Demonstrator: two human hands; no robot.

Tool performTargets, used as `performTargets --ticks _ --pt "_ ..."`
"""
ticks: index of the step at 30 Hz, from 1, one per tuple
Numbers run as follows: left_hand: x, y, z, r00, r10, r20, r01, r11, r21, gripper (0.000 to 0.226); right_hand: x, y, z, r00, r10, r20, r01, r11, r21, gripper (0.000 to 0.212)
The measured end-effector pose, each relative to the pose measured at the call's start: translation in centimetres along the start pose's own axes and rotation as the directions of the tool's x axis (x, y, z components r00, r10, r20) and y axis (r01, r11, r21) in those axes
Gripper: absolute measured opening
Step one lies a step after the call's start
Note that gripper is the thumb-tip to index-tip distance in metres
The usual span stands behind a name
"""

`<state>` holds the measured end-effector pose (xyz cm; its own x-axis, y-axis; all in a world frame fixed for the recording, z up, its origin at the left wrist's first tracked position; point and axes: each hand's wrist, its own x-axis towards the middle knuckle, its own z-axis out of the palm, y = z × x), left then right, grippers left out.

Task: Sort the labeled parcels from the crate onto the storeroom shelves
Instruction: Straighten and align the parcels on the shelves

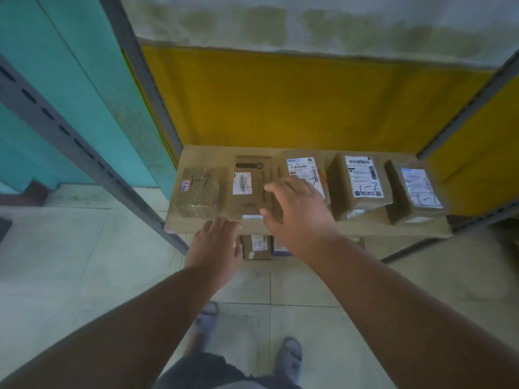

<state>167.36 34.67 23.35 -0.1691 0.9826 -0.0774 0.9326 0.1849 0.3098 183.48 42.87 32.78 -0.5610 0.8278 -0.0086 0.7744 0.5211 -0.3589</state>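
on the cardboard-lined shelf (351,230) five brown parcels stand in a row, several marked "l-7". over the second parcel (250,189) from the left hovers the right hand (297,214), fingers spread apart and relaxed, gripping nothing; whether it touches the box cannot be told. the left hand (217,245) sits at the shelf's front edge below the leftmost parcel (196,196), fingers loosely together, holding nothing. more parcels (257,246) lie on the level beneath.
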Motion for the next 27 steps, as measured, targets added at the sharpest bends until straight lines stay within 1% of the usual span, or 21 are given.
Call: performTargets --ticks 4,8,10,12,15,17,22,25,27 --pt "-3.3 1.0 1.1 0.999 -0.039 0.020 0.039 0.999 0.025 0.040 -1.5 -0.1 0.0 0.996 -0.094 0.002 0.094 0.996 0.012 0.046" --pt "-5.9 -0.5 1.9 0.995 -0.096 0.034 0.095 0.995 0.023 0.042 -2.8 -2.0 1.8 0.988 -0.154 -0.027 0.156 0.986 0.060 0.043" --pt "-6.9 -1.9 2.9 0.992 -0.120 0.040 0.119 0.993 0.016 0.041 -3.2 -2.9 3.4 0.989 -0.151 -0.011 0.151 0.987 0.058 0.041" --pt "-7.6 -3.6 4.7 0.987 -0.134 0.085 0.132 0.991 0.025 0.041 -3.8 -3.5 6.0 0.990 -0.142 0.007 0.141 0.988 0.065 0.039" --pt "-8.5 -6.8 9.2 0.975 -0.165 0.147 0.163 0.986 0.021 0.046 -4.3 -4.0 11.9 0.986 -0.159 0.056 0.151 0.981 0.125 0.035" --pt "-8.6 -8.7 12.6 0.964 -0.204 0.170 0.207 0.978 0.003 0.048 -3.9 -3.5 16.2 0.979 -0.170 0.113 0.153 0.977 0.147 0.036" --pt "-7.0 -12.8 22.4 0.935 -0.289 0.207 0.296 0.955 0.001 0.049 -1.1 0.0 26.5 0.962 -0.199 0.186 0.178 0.976 0.124 0.036" --pt "-4.7 -14.9 29.1 0.924 -0.309 0.225 0.319 0.948 -0.009 0.048 1.0 3.5 32.3 0.957 -0.234 0.174 0.217 0.970 0.111 0.035" --pt "-2.8 -16.3 33.7 0.919 -0.332 0.214 0.342 0.940 -0.011 0.049 2.4 6.1 36.1 0.956 -0.257 0.144 0.249 0.966 0.072 0.034"
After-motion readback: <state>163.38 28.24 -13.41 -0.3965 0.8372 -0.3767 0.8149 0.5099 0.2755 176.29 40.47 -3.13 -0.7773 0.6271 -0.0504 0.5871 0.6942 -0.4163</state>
